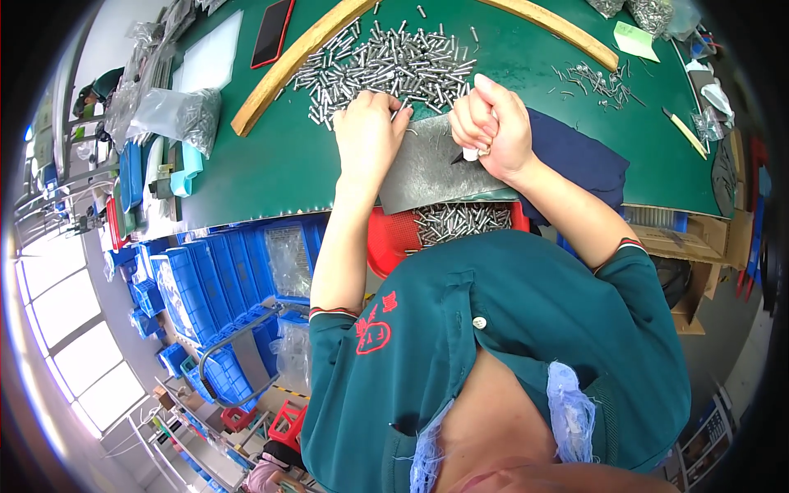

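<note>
A heap of small silver metal pins [394,62] lies on the green table. My left hand [368,135] is at its near edge, fingers curled, with one metal pin [403,105] at the thumb and fingertips. To its right, my right hand [497,127] is closed in a fist around a tool with a white-wrapped grip [471,154]. Its short dark pointed tip shows below the fist; the rest is hidden. Under both hands lies a grey sheet [427,168]. Below the table edge, a red basket [394,238] holds more pins.
Curved wooden strips [304,62] flank the heap. At the right are thin metal scraps [600,86], a yellow-handled knife [686,131] and a navy cloth [575,156]. A phone [273,33] and bagged parts [197,119] lie left. Blue crates [205,279] stand beside the table.
</note>
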`<act>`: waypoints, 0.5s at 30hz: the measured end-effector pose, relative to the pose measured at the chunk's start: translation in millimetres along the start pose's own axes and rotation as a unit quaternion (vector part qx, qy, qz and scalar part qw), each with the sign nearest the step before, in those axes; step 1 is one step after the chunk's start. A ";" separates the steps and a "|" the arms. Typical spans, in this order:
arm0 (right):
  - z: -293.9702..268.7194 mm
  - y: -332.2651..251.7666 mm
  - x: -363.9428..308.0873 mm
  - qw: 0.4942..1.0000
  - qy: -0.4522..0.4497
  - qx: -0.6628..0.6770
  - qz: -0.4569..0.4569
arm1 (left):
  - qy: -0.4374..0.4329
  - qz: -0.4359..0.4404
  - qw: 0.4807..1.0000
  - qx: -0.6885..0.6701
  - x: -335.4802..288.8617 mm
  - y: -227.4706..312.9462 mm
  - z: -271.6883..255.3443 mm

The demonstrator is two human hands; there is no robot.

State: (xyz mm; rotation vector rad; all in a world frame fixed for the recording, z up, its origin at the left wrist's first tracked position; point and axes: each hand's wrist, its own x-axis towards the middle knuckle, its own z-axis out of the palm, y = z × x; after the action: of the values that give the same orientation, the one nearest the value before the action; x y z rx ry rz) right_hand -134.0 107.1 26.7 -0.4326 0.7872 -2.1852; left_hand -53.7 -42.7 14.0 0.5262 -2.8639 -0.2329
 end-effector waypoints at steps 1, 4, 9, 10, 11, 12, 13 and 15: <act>0.3 0.1 -0.1 1.000 0.000 0.000 -0.001 | 0.000 0.000 1.000 0.000 1.2 -2.2 0.3; 0.2 0.2 -0.3 1.000 -0.005 -0.004 -0.005 | -0.010 0.015 0.999 -0.040 3.9 -7.7 1.5; -0.9 0.3 -1.4 1.000 -0.007 -0.007 -0.008 | 0.019 0.050 0.998 -0.017 4.0 -3.0 -3.2; -1.1 0.0 -1.5 1.000 -0.009 -0.013 -0.012 | 0.019 0.051 0.998 -0.017 -0.1 0.9 -8.3; -3.0 -0.5 -0.9 1.000 -0.005 -0.013 -0.014 | -0.003 0.056 0.997 -0.054 -6.3 9.6 -16.7; -3.7 -0.1 -1.0 1.000 -0.007 -0.010 -0.023 | -0.026 0.060 0.994 -0.091 -15.4 16.8 -22.3; -4.7 0.3 -1.2 0.999 -0.008 -0.007 -0.032 | -0.045 0.081 0.988 -0.120 -24.9 22.0 -21.4; -2.1 -0.8 -1.6 0.999 -0.011 -0.008 -0.029 | -0.105 0.073 0.980 -0.150 -46.9 27.9 -14.4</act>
State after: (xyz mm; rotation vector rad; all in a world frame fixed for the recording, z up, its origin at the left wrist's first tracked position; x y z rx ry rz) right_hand -134.5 109.6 25.5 -0.4932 0.7892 -2.2257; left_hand -16.7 -1.3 24.5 0.2444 -2.9691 -0.7211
